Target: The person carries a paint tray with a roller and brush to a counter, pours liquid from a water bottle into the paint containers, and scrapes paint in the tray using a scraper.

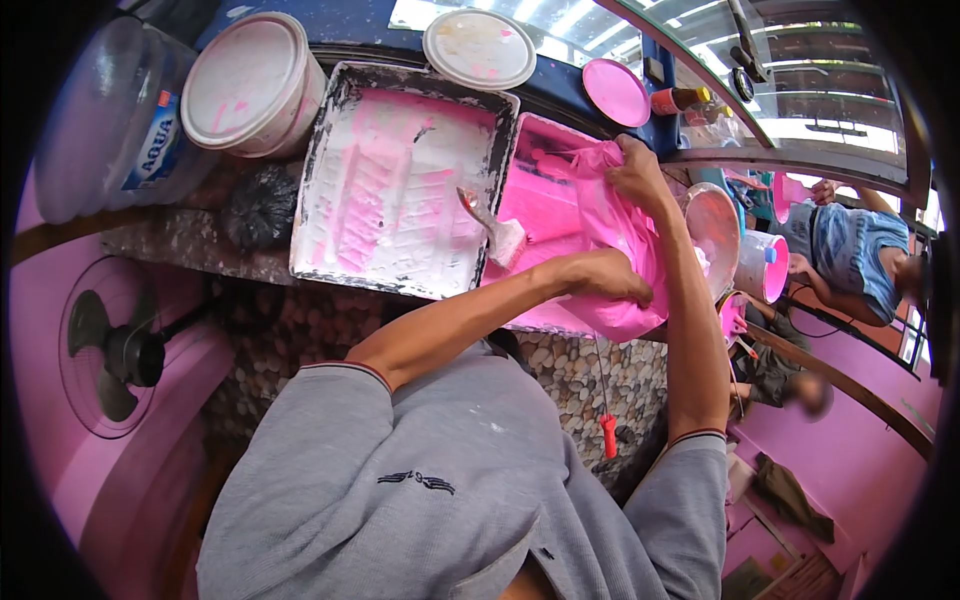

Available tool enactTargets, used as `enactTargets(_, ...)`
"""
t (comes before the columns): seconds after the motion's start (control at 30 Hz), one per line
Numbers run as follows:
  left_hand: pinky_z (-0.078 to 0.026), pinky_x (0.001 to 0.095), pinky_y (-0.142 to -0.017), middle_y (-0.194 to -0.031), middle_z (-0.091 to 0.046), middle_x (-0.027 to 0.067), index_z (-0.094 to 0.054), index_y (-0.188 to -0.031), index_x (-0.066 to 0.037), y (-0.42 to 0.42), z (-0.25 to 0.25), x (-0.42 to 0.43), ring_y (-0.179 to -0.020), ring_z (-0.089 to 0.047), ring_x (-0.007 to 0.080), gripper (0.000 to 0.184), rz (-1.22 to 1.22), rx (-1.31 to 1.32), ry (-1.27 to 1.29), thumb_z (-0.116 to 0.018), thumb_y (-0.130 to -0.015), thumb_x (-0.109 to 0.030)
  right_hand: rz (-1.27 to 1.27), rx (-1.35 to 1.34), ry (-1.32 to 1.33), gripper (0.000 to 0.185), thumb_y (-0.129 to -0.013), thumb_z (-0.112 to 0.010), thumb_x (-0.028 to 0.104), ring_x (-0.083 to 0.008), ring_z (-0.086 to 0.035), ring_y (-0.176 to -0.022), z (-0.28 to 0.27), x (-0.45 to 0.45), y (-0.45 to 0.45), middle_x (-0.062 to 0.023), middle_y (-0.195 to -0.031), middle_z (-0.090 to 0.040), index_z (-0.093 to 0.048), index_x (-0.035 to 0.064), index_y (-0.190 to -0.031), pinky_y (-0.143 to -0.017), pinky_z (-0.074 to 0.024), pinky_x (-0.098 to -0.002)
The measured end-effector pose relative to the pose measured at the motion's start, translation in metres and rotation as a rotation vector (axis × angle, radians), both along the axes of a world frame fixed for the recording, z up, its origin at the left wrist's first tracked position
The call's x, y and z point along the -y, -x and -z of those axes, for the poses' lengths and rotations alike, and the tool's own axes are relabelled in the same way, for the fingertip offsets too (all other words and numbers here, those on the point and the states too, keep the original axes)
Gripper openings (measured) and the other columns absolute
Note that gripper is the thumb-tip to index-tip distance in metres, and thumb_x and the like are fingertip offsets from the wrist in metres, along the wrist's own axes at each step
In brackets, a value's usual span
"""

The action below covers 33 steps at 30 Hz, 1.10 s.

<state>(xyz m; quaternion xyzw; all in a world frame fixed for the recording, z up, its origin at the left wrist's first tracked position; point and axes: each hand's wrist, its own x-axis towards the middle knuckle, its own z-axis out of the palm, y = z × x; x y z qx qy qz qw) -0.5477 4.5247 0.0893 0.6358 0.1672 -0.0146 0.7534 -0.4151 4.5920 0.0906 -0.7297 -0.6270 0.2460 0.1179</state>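
Note:
A bright pink bag or sheet [620,235], wrinkled and thin, lies bunched over the right side of a pink paint-coated tray [540,210]. My right hand [638,172] is closed on its upper edge. Lower down, my left hand [612,277] has its fingers closed on the lower part of the same pink material. Just left of it, a brush [503,238] with white and pink paint rests with its handle over the rim of a black-edged white tray [400,190]. The contents of the pink material are hidden.
Lidded tubs [245,85] and a round white lid [480,50] stand behind the trays. A water bottle [110,120] is at far left, above a fan [130,350]. A red-handled tool [609,436] hangs below. Two other people [845,240] are at the right, near pink-stained buckets [762,265].

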Motion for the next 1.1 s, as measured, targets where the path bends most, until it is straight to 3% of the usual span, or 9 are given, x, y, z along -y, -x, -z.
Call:
enactTargets(0.13, -0.045, 0.0268, -0.075, -0.088, -0.067, 0.0117, -0.068, -0.088, -0.001, -0.004, -0.011, 0.005, -0.080, -0.062, 0.0164, 0.033, 0.015, 0.006, 0.095, -0.061, -0.076, -0.031, 0.075, 0.033, 0.063, 0.037, -0.071, -0.058, 0.006, -0.0395, -0.052, -0.105, -0.004, 0.012, -0.013, -0.0281, -0.106, -0.056, -0.054, -0.0068, -0.105, -0.088, -0.0411, -0.0391)
enactTargets(0.2, -0.045, 0.0265, -0.074, -0.088, -0.067, 0.0113, -0.068, -0.088, -0.001, -0.018, -0.004, 0.012, -0.080, -0.061, 0.0160, 0.033, 0.020, 0.022, 0.109, -0.062, -0.075, -0.031, 0.073, 0.088, 0.021, 0.037, -0.068, -0.053, 0.003, -0.0336, -0.057, -0.098, 0.009, 0.022, -0.036, -0.0254, -0.101, -0.058, -0.055, -0.0043, -0.105, -0.083, -0.0431, -0.0358)
enactTargets(0.3, -0.045, 0.0260, -0.074, -0.087, -0.067, 0.0105, -0.068, -0.087, 0.000, -0.030, -0.007, 0.018, -0.080, -0.061, 0.0156, 0.033, 0.021, 0.037, 0.149, -0.063, -0.074, -0.029, 0.034, 0.171, -0.116, 0.034, -0.071, -0.051, 0.005, -0.0351, -0.056, -0.099, 0.022, 0.037, -0.066, -0.0263, -0.101, -0.057, -0.053, -0.0041, -0.104, -0.083, -0.0429, -0.0377)
enactTargets(0.43, -0.045, 0.0260, -0.074, -0.086, -0.067, 0.0097, -0.069, -0.086, 0.000, -0.050, -0.002, 0.028, -0.079, -0.061, 0.0156, 0.031, 0.015, 0.053, 0.230, -0.064, -0.073, -0.027, 0.065, 0.168, -0.022, 0.029, -0.074, -0.049, 0.006, -0.0362, -0.055, -0.099, 0.004, 0.051, -0.079, -0.0269, -0.100, -0.056, -0.051, -0.0044, -0.101, -0.082, -0.0426, -0.0396)
enactTargets(0.73, -0.043, 0.0280, -0.066, -0.079, -0.063, 0.0096, -0.066, -0.079, 0.005, -0.070, 0.016, 0.048, -0.070, -0.055, 0.0156, 0.027, -0.107, -0.032, 0.446, -0.066, -0.070, -0.021, 0.190, -0.022, -0.114, 0.014, -0.078, -0.050, 0.010, -0.0279, -0.051, -0.067, 0.028, 0.060, -0.099, -0.0193, -0.072, -0.051, -0.052, -0.0026, -0.086, -0.063, -0.0404, -0.0387)
enactTargets(0.8, -0.042, 0.0283, -0.064, -0.077, -0.061, 0.0092, -0.065, -0.077, 0.004, -0.068, 0.019, 0.050, -0.068, -0.053, 0.0154, 0.027, -0.125, -0.030, 0.436, -0.066, -0.070, -0.022, 0.294, -0.039, 0.083, 0.025, -0.077, -0.050, 0.017, -0.0293, -0.060, -0.068, 0.033, 0.058, -0.108, -0.0229, -0.069, -0.059, -0.057, -0.0070, -0.080, -0.061, -0.0437, -0.0423)
enactTargets(0.9, -0.042, 0.0290, -0.062, -0.075, -0.060, 0.0097, -0.064, -0.076, 0.005, -0.064, 0.016, 0.047, -0.066, -0.051, 0.0155, 0.029, -0.127, -0.046, 0.399, -0.066, -0.070, -0.023, 0.191, -0.017, 0.030, 0.027, -0.078, -0.051, 0.019, -0.0227, -0.057, -0.058, 0.032, 0.061, -0.106, -0.0196, -0.060, -0.056, -0.057, -0.0078, -0.073, -0.054, -0.0417, -0.0413)
enactTargets(1.03, -0.043, 0.0303, -0.061, -0.074, -0.061, 0.0108, -0.063, -0.076, 0.007, -0.068, 0.019, 0.047, -0.066, -0.053, 0.0168, 0.032, -0.115, -0.080, 0.329, -0.066, -0.070, -0.024, 0.069, 0.069, 0.003, 0.027, -0.078, -0.051, 0.018, -0.0232, -0.057, -0.059, 0.045, 0.059, -0.112, -0.0200, -0.061, -0.056, -0.057, -0.0078, -0.075, -0.056, -0.0422, -0.0414)
enactTargets(1.1, -0.044, 0.0303, -0.062, -0.075, -0.061, 0.0113, -0.064, -0.077, 0.008, -0.069, 0.023, 0.047, -0.067, -0.054, 0.0172, 0.033, -0.106, -0.091, 0.315, -0.066, -0.070, -0.024, 0.198, -0.051, 0.008, 0.026, -0.078, -0.051, 0.018, -0.0258, -0.057, -0.060, 0.043, 0.058, -0.107, -0.0215, -0.062, -0.056, -0.057, -0.0077, -0.076, -0.057, -0.0424, -0.0420)
